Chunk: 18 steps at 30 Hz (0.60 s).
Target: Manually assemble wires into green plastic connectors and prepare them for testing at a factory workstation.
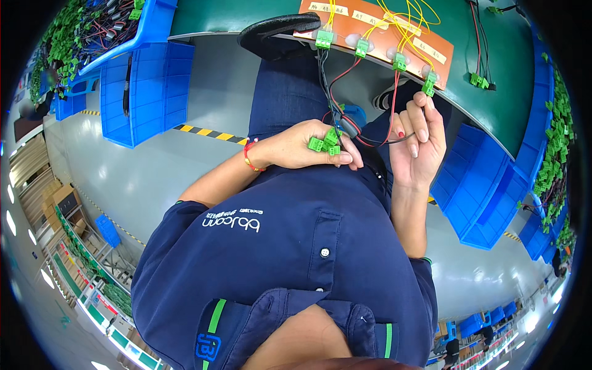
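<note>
My left hand [293, 147] is closed around a small bunch of green terminal connectors [327, 142] in front of my waist. Raised to the table edge, my right hand [420, 139] has its fingertips pinched at the rightmost green connector [430, 83] on an orange board [383, 41]. A dark cable crosses that palm. Several green connectors line the board's near edge, with yellow wires [401, 44] running away behind them. Red and black wires [394, 105] hang from the connectors toward my hands. Between the hands dangles a black cylindrical cable part [349, 127].
The board lies on a green table [481, 52]. Another wired green connector [478, 81] rests to its right. Blue bins [145, 92] stand at left, and more blue bins [478, 185] at right. Piles of green connectors [552, 160] fill the right-hand tray.
</note>
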Motion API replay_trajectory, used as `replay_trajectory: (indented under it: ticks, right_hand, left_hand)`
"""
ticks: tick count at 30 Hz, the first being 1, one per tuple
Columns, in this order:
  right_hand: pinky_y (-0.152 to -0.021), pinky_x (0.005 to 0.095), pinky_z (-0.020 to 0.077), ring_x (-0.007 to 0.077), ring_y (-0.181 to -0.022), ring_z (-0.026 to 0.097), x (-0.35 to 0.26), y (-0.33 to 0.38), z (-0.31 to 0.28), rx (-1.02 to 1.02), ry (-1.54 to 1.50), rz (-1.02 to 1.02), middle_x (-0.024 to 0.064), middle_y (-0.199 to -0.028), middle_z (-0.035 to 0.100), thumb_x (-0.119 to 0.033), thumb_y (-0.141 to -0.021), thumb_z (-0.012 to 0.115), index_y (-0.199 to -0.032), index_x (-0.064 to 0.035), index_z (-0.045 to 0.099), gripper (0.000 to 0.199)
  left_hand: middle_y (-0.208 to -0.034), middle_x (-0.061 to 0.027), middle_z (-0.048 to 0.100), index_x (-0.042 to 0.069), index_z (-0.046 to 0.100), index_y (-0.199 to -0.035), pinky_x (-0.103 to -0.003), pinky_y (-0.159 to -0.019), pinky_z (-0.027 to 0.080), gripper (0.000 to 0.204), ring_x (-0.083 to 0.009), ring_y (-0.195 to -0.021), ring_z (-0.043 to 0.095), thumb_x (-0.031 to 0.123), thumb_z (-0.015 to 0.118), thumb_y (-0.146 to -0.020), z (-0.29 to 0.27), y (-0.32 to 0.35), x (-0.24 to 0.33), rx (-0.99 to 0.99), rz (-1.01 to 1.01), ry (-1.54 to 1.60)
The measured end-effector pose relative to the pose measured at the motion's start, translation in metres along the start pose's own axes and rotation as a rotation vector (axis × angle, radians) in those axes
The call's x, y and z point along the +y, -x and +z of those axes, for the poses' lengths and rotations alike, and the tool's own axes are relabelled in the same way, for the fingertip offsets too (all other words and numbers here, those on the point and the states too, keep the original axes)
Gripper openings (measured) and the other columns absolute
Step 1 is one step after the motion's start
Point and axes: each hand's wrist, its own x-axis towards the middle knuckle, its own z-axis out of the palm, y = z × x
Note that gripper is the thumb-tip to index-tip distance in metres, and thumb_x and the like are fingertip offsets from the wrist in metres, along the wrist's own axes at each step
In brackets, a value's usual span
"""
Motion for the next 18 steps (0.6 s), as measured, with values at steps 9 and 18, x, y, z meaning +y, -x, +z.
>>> replay_trajectory:
  ticks: [9,18]
  right_hand:
    - [-0.067,0.0265,0.0424,0.0077,-0.060,0.045,-0.011,-0.008,-0.014,-0.055,0.247,0.017,-0.0004,-0.077,0.055,-0.023,-0.103,0.043,-0.110,0.0014,0.058,0.030]
    - [-0.065,0.0219,0.0440,0.0077,-0.068,0.052,-0.048,0.035,-0.031,-0.257,1.029,0.323,0.0025,-0.076,0.056,-0.013,-0.099,0.050,-0.127,0.0038,0.054,0.032]
  left_hand:
    - [-0.099,-0.0113,0.070,-0.002,0.071,-0.099,-0.032,-0.084,0.050,0.018,-0.0215,-0.097,0.063,0.012,0.060,-0.095,-0.008,-0.001,-0.003,-0.119,0.069,0.047]
    - [-0.099,-0.0053,0.070,0.005,0.070,-0.104,-0.022,-0.068,0.045,0.024,-0.0083,-0.077,0.058,0.024,0.059,-0.097,-0.005,-0.010,-0.008,0.229,0.050,0.210]
